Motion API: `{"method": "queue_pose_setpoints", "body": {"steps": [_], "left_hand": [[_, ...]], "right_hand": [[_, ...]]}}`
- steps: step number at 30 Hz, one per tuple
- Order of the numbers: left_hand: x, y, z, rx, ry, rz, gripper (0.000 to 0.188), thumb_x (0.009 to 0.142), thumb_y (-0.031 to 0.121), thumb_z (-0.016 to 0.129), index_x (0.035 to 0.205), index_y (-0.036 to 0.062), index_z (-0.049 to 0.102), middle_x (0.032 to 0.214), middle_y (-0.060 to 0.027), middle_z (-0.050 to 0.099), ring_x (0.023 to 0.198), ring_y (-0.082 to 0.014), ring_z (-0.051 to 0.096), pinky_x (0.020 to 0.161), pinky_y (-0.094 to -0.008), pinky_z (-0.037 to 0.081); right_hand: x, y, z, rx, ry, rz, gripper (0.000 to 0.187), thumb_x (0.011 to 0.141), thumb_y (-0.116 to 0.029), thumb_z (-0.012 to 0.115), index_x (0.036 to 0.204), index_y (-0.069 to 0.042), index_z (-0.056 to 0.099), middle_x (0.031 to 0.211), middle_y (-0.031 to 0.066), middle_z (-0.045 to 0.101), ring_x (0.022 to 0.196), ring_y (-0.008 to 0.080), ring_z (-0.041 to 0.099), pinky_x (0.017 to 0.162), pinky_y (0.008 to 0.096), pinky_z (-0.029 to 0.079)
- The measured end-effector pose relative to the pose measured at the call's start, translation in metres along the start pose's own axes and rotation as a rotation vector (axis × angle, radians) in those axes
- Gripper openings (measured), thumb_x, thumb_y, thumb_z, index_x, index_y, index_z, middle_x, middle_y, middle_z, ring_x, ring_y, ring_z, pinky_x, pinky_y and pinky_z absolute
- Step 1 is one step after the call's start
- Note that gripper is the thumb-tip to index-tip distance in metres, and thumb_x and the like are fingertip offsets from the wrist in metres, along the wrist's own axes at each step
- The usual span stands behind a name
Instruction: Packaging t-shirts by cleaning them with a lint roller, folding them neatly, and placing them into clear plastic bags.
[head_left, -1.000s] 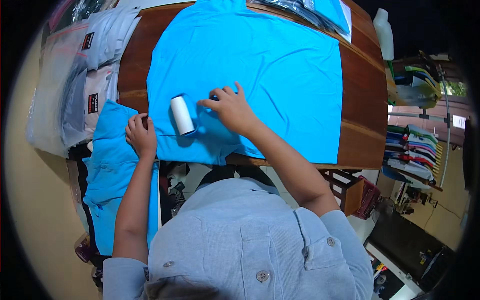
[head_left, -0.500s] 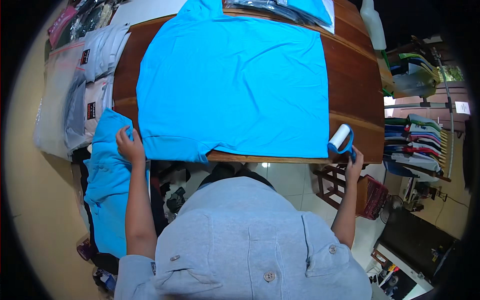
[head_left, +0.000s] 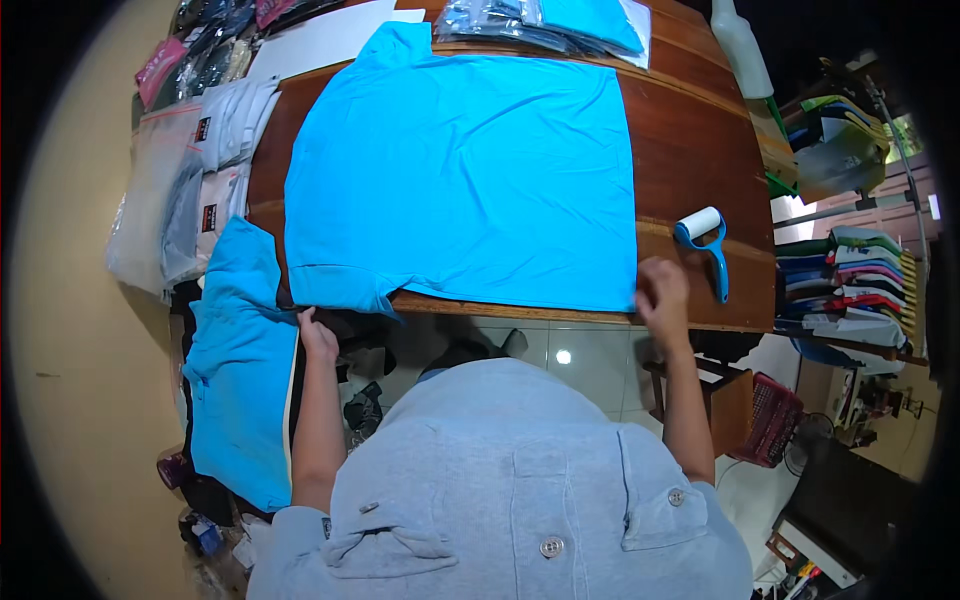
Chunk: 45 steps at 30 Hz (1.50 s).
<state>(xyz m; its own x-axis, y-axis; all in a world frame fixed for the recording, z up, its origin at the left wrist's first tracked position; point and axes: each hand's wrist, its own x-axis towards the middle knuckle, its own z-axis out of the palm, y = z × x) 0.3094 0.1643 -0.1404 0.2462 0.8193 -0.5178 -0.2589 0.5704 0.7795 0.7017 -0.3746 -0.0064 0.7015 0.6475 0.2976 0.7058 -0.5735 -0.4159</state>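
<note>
A bright blue shirt lies spread on the brown wooden table, with light creases across its body. My left hand is closed at the shirt's near left end, its fingertips on the edge of the sleeve. At the near right corner of the shirt hovers my right hand, fingers bent and apart, with the fingertips close to the hem; whether they touch the cloth is hard to see. A lint roller with a blue handle and white roll rests on the table beyond my right hand.
More blue garments are piled left of my left forearm. Plastic-packed clothes line the table's left side, and bagged garments lie at the far edge. A rack of hanging shirts stands at the right, above a dark red crate.
My right hand has let go of the lint roller on the table and moved left to the shirt's corner. My left hand has come from the blue pile to the sleeve edge.
</note>
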Motion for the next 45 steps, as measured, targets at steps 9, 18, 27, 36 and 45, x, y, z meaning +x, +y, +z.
{"method": "queue_pose_setpoints", "body": {"steps": [9,18,27,36,45], "left_hand": [[-0.076,0.085,-0.008,0.551,-0.057,0.015,0.053,0.095,0.027,0.063,0.139,-0.0011,0.05,0.135,-0.0111,0.056,0.126,-0.023,0.05,0.107,-0.0338,0.037],[-0.236,0.32,0.112,-0.002,-0.735,0.599,0.037,0.097,0.032,0.057,0.123,0.0068,0.06,0.115,-0.0114,0.062,0.109,-0.0273,0.059,0.101,-0.0458,0.044],[0.007,0.351,0.387,0.013,-1.011,0.133,0.039,0.102,0.045,0.05,0.112,0.0102,0.064,0.097,-0.0084,0.067,0.088,-0.0234,0.066,0.085,-0.0429,0.055],[0.128,0.161,0.299,1.291,-0.259,0.961,0.06,0.097,0.036,0.06,0.143,-0.0001,0.045,0.141,-0.0239,0.049,0.131,-0.0403,0.047,0.107,-0.0447,0.04],[0.012,0.107,0.078,1.756,0.146,0.558,0.043,0.094,0.041,0.063,0.112,0.0023,0.059,0.113,-0.015,0.061,0.105,-0.0354,0.056,0.09,-0.0471,0.045]], "right_hand": [[-0.035,-0.027,-0.002,0.023,-0.109,-0.111,0.011,0.084,-0.009,0.067,0.094,-0.005,0.063,0.101,0.008,0.064,0.094,0.0318,0.06,0.09,0.0452,0.046],[0.016,-0.022,-0.224,1.625,-0.138,-0.117,0.019,0.102,-0.02,0.052,0.113,-0.006,0.058,0.095,0.0083,0.059,0.078,0.015,0.061,0.066,0.0267,0.052],[0.289,-0.041,-0.148,1.06,0.458,0.461,0.022,0.105,-0.022,0.046,0.119,-0.005,0.049,0.114,0.0144,0.061,0.089,0.0297,0.074,0.078,0.0413,0.061],[0.197,-0.053,0.066,-0.185,0.216,0.44,0.061,0.084,-0.031,0.074,0.133,-0.004,0.049,0.132,0.0196,0.052,0.125,0.0386,0.048,0.101,0.0477,0.043],[-0.013,-0.111,0.046,-0.163,-0.14,0.885,0.045,0.081,-0.027,0.079,0.105,0.0,0.052,0.105,0.0203,0.053,0.101,0.039,0.051,0.083,0.0502,0.041]]}}
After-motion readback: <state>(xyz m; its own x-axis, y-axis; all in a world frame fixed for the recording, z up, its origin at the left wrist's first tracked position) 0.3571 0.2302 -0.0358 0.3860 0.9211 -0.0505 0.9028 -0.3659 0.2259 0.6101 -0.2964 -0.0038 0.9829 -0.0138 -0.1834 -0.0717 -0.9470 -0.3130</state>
